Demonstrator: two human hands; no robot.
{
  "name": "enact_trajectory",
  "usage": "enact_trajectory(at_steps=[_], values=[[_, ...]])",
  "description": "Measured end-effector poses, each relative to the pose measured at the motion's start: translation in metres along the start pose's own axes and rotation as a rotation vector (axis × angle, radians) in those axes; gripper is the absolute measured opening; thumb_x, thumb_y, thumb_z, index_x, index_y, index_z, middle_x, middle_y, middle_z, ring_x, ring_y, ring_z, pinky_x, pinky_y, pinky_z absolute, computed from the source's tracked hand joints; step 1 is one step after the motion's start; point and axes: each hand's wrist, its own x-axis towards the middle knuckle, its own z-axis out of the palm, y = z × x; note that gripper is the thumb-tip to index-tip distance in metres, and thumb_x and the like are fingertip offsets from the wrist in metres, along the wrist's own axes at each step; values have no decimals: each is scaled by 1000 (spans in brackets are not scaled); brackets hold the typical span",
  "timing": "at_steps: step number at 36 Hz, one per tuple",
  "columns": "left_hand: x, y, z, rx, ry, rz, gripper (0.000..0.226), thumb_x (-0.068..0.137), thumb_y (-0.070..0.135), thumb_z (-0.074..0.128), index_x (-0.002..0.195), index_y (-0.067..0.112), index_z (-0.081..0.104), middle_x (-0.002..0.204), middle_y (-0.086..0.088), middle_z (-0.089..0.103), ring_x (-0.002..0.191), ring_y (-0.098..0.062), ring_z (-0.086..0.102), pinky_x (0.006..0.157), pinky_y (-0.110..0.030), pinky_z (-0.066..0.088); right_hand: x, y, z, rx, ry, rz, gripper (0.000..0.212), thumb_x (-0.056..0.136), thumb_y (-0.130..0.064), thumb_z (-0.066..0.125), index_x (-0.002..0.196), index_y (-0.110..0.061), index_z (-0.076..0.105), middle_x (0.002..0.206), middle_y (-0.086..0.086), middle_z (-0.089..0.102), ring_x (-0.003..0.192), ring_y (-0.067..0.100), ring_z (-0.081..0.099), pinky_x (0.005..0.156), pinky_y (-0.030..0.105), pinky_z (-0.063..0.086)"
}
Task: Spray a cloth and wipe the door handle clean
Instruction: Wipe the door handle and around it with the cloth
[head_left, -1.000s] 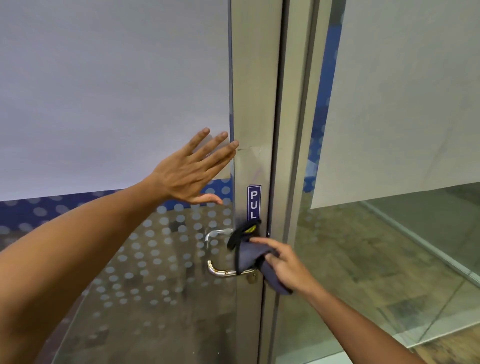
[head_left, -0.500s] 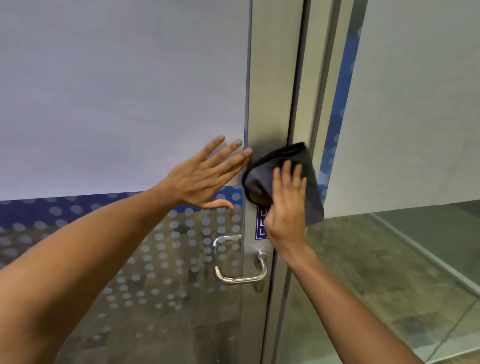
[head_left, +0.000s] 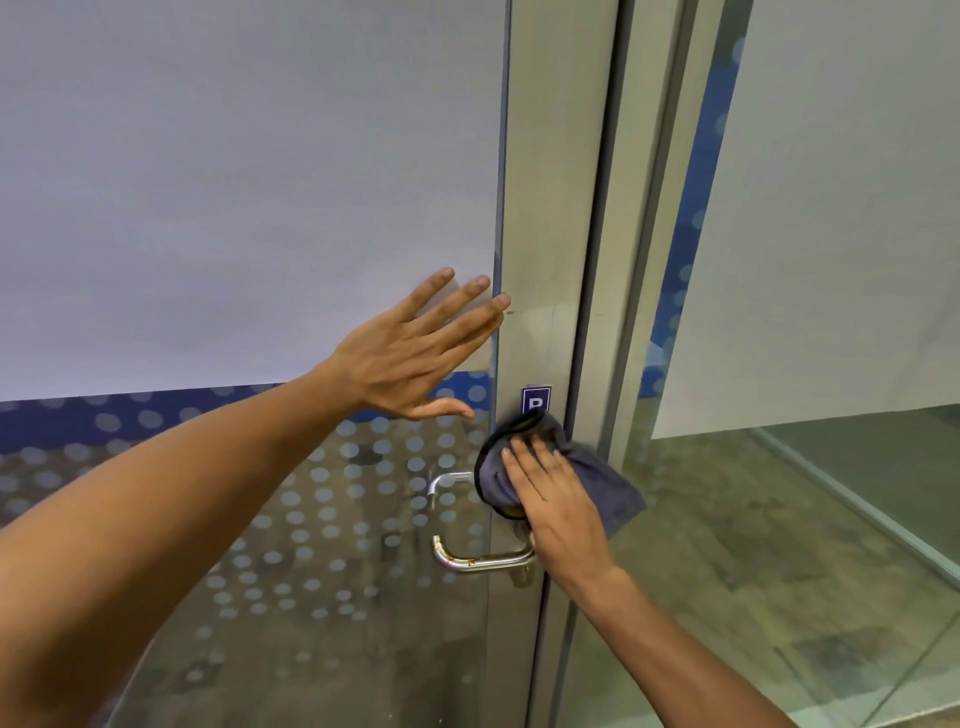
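A grey cloth (head_left: 602, 478) is pressed flat against the metal door frame (head_left: 550, 208) by my right hand (head_left: 556, 499), just above the chrome door handle (head_left: 478, 562). The cloth covers most of the blue PULL sign (head_left: 535, 399); only its top letter shows. Rust spots mark the handle's lower bar. My left hand (head_left: 415, 353) lies flat on the frosted glass door panel (head_left: 234, 182) with fingers spread, holding nothing. No spray bottle is in view.
A second handle (head_left: 447, 480) shows through the glass behind the door. The lower glass (head_left: 311, 519) carries a dotted pattern and a blue band. To the right stands another glass panel (head_left: 831, 208) with a wood-look floor (head_left: 727, 571) beyond.
My right hand lifted the cloth from the handle up the frame half a second ago, and now it has slid back down to just above the handle. My left hand stayed on the glass.
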Motion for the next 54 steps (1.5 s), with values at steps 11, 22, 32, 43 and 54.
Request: enact_trajectory(at_steps=[11,22,32,43,54], values=[[1,0,-5,11,-23,4,111,94,85,21,164,-1,9,173,-20,6,160,-39,4,130,-57,5,-43,37,-52,892,105,509,56,81,27,52,129,-1,62,127,9,65,122,26,61,109,35,44],[1,1,-7,17,-28,5,110,95,84,21,164,-2,10,173,-20,8,160,-40,5,130,-57,6,-63,-1,-30,789,685,898,54,87,14,61,136,-9,59,132,-3,62,119,8,58,100,10,42],[2,1,-9,14,-29,6,108,96,83,19,164,-2,11,173,-20,9,160,-40,8,129,-57,6,-40,-43,42,442,366,759,65,81,11,66,143,-3,49,152,8,45,143,24,38,115,36,34],[2,1,-9,13,-18,10,108,96,83,20,163,-1,13,172,-20,12,159,-40,10,129,-58,6,-73,-25,27,235,-295,186,85,79,-26,46,156,-3,18,165,9,12,153,24,9,124,31,4],[2,0,-8,13,-30,12,108,96,83,20,164,0,10,172,-20,11,159,-40,10,128,-57,5,-44,17,31,-231,-176,-361,33,97,-21,43,128,-16,53,116,1,62,114,23,53,119,47,25]])
